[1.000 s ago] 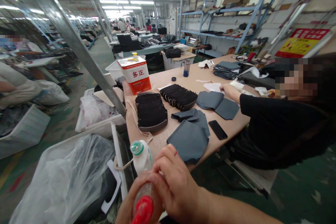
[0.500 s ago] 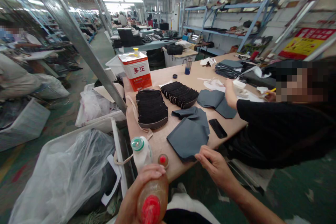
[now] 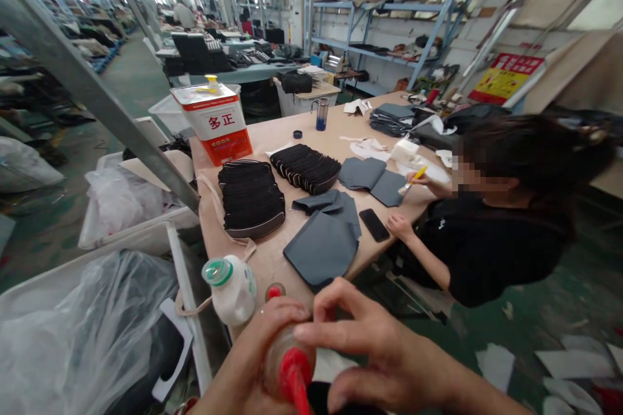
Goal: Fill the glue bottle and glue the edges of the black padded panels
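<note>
My left hand (image 3: 260,347) is wrapped round a squeeze bottle (image 3: 283,369), translucent and brownish, with its red nozzle tilted toward me. My right hand (image 3: 374,343) is at the bottle's right side, fingers bent and spread apart; a fingertip overlaps the bottle, and I cannot tell whether it touches. Just beyond the left hand stand a white bottle with a green cap (image 3: 231,288) and a second red-capped bottle (image 3: 275,290), mostly hidden. Dark grey fabric pieces (image 3: 321,246) lie on the table past my right hand.
Two stacks of black curved pieces (image 3: 250,198) and a red-and-white can (image 3: 214,123) occupy the table (image 3: 272,253). A phone (image 3: 374,224) lies near a co-worker (image 3: 501,233), who holds a yellow brush (image 3: 413,180) on the right. Plastic-filled bins (image 3: 170,240) border the left side.
My right hand has left the grey fabric's edge and come to the squeeze bottle in my left hand. The view has swung right. The co-worker's brush is now over the grey pieces.
</note>
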Demonstrator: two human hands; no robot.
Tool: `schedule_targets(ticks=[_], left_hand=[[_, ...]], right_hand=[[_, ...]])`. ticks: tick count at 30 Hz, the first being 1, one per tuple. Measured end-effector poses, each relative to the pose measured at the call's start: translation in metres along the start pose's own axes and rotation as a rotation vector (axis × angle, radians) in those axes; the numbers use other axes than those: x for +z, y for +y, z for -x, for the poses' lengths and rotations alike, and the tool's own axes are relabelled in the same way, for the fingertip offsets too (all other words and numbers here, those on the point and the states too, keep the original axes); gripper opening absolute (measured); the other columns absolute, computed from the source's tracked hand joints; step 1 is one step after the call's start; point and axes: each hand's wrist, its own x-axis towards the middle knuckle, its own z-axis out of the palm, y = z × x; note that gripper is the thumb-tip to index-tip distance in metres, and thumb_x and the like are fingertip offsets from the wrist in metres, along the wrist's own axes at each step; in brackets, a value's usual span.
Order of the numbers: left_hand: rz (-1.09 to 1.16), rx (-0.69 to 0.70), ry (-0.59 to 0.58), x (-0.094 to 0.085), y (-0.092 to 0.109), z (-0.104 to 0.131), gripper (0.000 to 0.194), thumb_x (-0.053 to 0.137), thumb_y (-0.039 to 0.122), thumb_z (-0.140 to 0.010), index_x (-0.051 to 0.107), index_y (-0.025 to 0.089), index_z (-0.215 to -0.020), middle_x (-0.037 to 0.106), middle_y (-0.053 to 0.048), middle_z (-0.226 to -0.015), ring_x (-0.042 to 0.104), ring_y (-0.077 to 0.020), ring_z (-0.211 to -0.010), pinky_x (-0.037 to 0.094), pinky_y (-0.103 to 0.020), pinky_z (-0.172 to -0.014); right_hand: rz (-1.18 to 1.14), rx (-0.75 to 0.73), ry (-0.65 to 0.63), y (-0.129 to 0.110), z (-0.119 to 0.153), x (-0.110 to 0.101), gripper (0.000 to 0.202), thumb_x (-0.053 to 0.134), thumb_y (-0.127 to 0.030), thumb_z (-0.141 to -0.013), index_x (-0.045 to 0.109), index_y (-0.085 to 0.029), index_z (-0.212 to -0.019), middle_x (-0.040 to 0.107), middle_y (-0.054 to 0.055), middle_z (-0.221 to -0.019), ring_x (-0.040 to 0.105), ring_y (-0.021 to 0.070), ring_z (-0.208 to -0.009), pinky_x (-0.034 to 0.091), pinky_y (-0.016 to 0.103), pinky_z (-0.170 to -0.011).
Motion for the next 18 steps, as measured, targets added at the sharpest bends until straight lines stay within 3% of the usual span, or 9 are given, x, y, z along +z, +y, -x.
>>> schedule_targets(ticks=[3, 6, 9, 12, 16, 18], left_hand=[[0.061, -0.017, -0.028, 0.002, 0.007, -0.005, 0.065, 0.081, 0.064, -0.07, 0.056, 0.04, -0.124, 0.064, -0.002, -0.118, 0.063, -0.0272, -0.112, 0.054, -0.042, -0.103], [0.039, -0.012, 0.059, 0.006, 0.0, -0.001, 0.067, 0.084, 0.059, -0.069, 0.058, 0.034, -0.126, 0.065, -0.006, -0.121, 0.064, -0.0303, -0.112, 0.057, -0.043, -0.099], [-0.057, -0.025, 0.225, 0.012, -0.019, 0.008, 0.068, 0.085, 0.052, -0.07, 0.058, 0.028, -0.127, 0.065, -0.011, -0.126, 0.064, -0.0348, -0.118, 0.057, -0.047, -0.1], [-0.19, -0.002, 0.316, 0.016, -0.036, 0.015, 0.062, 0.082, 0.043, -0.073, 0.058, 0.027, -0.128, 0.065, -0.012, -0.127, 0.063, -0.0352, -0.121, 0.056, -0.049, -0.102], [-0.279, 0.084, 0.384, 0.014, -0.038, 0.019, 0.061, 0.076, 0.047, -0.08, 0.053, 0.028, -0.133, 0.061, -0.014, -0.132, 0.061, -0.0344, -0.125, 0.056, -0.05, -0.103], [-0.297, 0.113, 0.382, 0.012, -0.034, 0.02, 0.062, 0.075, 0.052, -0.082, 0.051, 0.027, -0.134, 0.06, -0.015, -0.132, 0.061, -0.0343, -0.126, 0.056, -0.049, -0.103]], right_hand=[[0.074, -0.119, -0.057, -0.005, -0.013, 0.009, 0.04, 0.057, -0.044, -0.106, 0.07, -0.011, -0.124, 0.055, 0.01, -0.101, 0.056, 0.0187, -0.099, 0.049, 0.031, -0.092], [0.144, -0.139, 0.045, -0.001, -0.016, 0.021, 0.035, 0.05, -0.038, -0.109, 0.073, -0.013, -0.11, 0.055, 0.007, -0.091, 0.055, 0.0177, -0.088, 0.049, 0.031, -0.084], [0.217, -0.169, 0.157, 0.002, -0.018, 0.031, 0.027, 0.048, -0.03, -0.11, 0.07, -0.013, -0.11, 0.056, 0.006, -0.085, 0.053, 0.0177, -0.08, 0.049, 0.033, -0.079], [0.286, -0.225, 0.195, 0.002, -0.02, 0.038, 0.023, 0.045, -0.024, -0.11, 0.065, -0.012, -0.11, 0.055, 0.005, -0.083, 0.055, 0.0174, -0.077, 0.048, 0.034, -0.078], [0.382, -0.241, 0.247, 0.003, -0.02, 0.042, 0.027, 0.041, -0.025, -0.111, 0.06, -0.013, -0.097, 0.051, 0.003, -0.078, 0.053, 0.0165, -0.073, 0.047, 0.034, -0.074], [0.378, -0.221, 0.226, 0.003, -0.022, 0.04, 0.028, 0.041, -0.03, -0.112, 0.061, -0.012, -0.104, 0.053, 0.005, -0.083, 0.054, 0.0178, -0.078, 0.048, 0.033, -0.073]])
